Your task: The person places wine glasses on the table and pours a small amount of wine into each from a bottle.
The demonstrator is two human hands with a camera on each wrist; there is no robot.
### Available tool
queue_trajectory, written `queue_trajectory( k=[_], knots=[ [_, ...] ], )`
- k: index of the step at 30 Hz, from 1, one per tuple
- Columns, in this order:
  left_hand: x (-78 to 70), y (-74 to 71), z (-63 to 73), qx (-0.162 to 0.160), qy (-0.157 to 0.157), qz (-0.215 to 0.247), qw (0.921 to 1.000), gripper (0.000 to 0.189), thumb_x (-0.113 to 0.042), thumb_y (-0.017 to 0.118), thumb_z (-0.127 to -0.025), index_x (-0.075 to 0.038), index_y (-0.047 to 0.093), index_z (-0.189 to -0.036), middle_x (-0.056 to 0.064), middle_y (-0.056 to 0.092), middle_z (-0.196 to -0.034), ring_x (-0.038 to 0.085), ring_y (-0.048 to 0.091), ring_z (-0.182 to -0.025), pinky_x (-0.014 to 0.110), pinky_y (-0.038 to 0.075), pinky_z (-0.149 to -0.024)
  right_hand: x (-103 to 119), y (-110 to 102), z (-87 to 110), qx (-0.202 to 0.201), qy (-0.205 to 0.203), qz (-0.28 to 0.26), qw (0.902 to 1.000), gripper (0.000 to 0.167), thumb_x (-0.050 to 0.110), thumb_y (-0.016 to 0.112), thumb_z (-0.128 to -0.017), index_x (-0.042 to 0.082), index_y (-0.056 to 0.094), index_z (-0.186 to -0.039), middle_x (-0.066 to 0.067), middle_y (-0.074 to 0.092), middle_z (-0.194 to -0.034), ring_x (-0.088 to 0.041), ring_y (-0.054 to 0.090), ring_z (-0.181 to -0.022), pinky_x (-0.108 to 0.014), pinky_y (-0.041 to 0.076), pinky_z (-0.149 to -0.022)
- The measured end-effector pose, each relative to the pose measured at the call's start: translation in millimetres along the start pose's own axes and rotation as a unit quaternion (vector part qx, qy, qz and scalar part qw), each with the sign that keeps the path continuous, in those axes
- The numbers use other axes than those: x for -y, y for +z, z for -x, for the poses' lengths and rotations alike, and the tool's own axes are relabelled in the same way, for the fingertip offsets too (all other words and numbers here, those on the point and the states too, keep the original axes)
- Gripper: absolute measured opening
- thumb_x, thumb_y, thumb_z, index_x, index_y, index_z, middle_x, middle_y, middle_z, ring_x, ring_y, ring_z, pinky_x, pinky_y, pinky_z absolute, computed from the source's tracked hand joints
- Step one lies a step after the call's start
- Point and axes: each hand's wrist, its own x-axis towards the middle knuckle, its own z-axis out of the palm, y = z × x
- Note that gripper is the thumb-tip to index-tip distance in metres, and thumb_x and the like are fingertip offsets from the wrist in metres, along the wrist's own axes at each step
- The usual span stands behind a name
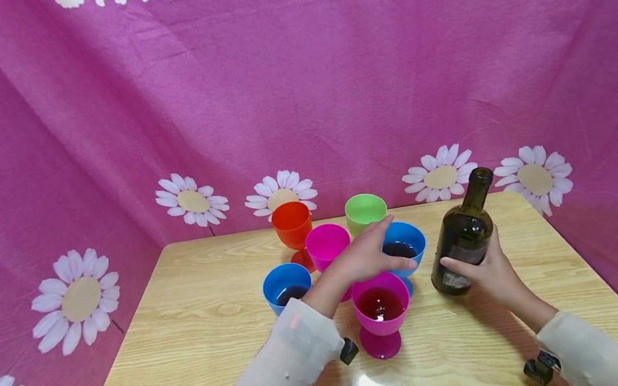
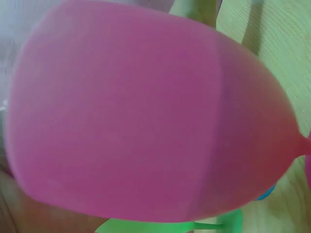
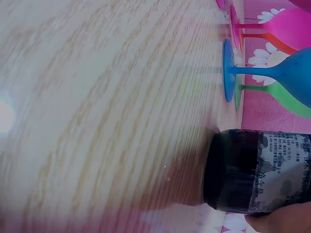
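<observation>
In the head view, my left hand (image 1: 366, 255) reaches over the pink goblets, its straight fingers and thumb spread at the left side of a blue goblet (image 1: 415, 248) with dark liquid in it. Whether they touch its bowl I cannot tell. My right hand (image 1: 489, 272) grips a dark green wine bottle (image 1: 464, 231) around its lower body, its neck pointing up. The bottle's label (image 3: 282, 167) shows in the right wrist view; its base is at or just above the tabletop. A pink goblet (image 1: 381, 327) holding red liquid stands below my left hand, and its bowl (image 2: 126, 111) fills the left wrist view.
Behind stand an orange-red goblet (image 1: 292, 228), a second pink goblet (image 1: 327, 243) and a green goblet (image 1: 364, 209). Another blue goblet (image 1: 280, 281) with dark liquid is left of my forearm. The wooden table (image 1: 200, 337) backs onto a pink daisy-printed cloth (image 1: 300, 95).
</observation>
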Motion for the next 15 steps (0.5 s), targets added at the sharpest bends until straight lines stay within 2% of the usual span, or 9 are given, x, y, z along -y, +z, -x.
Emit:
queue_trajectory(
  k=[3,7,11,13,15],
  knots=[
    [-8.1,-5.5,4.2,0.000,0.006,-0.019,0.9998,0.102,-0.040,0.083,-0.087,-0.020,0.021,-0.166,0.004,0.036,-0.164,0.025,0.035,-0.150,0.050,0.044,-0.114,-0.9,0.8,0.0,0.000,-0.003,-0.001,1.0000,0.106,0.020,0.080,-0.093,0.032,-0.001,-0.160,-0.018,0.038,-0.154,0.000,0.042,-0.123,-0.018,0.035,-0.103],
    [-19.2,-17.0,8.5,-0.001,0.026,-0.045,0.9986,0.102,-0.040,0.082,-0.087,-0.017,0.021,-0.166,0.006,0.035,-0.165,0.025,0.033,-0.151,0.049,0.043,-0.115,-2.4,2.9,-0.5,-0.007,-0.020,-0.007,0.9998,0.103,0.016,0.080,-0.092,0.029,0.004,-0.160,-0.018,0.041,-0.150,0.003,0.044,-0.120,-0.010,0.035,-0.097],
    [-27.0,-30.7,10.2,-0.004,0.027,-0.047,0.9985,0.101,-0.038,0.082,-0.087,-0.017,0.021,-0.166,0.006,0.036,-0.165,0.026,0.034,-0.151,0.051,0.044,-0.114,-2.4,3.8,-1.2,-0.012,-0.031,-0.010,0.9994,0.101,0.013,0.080,-0.091,0.025,0.007,-0.160,-0.018,0.042,-0.147,0.001,0.046,-0.120,-0.007,0.036,-0.096],
    [-28.8,-38.2,9.4,-0.006,0.025,-0.043,0.9988,0.101,-0.038,0.082,-0.088,-0.017,0.021,-0.166,0.006,0.037,-0.165,0.026,0.035,-0.151,0.052,0.044,-0.114,-1.6,2.7,-0.9,-0.007,-0.021,-0.007,0.9997,0.103,0.015,0.080,-0.091,0.027,0.004,-0.160,-0.019,0.041,-0.149,-0.005,0.046,-0.124,-0.021,0.038,-0.109],
    [-29.4,-46.6,7.5,-0.011,0.022,-0.041,0.9989,0.100,-0.037,0.082,-0.088,-0.018,0.022,-0.166,0.006,0.037,-0.165,0.027,0.035,-0.151,0.052,0.044,-0.113,-0.5,1.1,-0.8,0.000,-0.008,-0.007,0.9999,0.106,0.019,0.080,-0.092,0.031,0.000,-0.161,-0.020,0.039,-0.153,-0.013,0.045,-0.129,-0.041,0.037,-0.117]
  ],
)
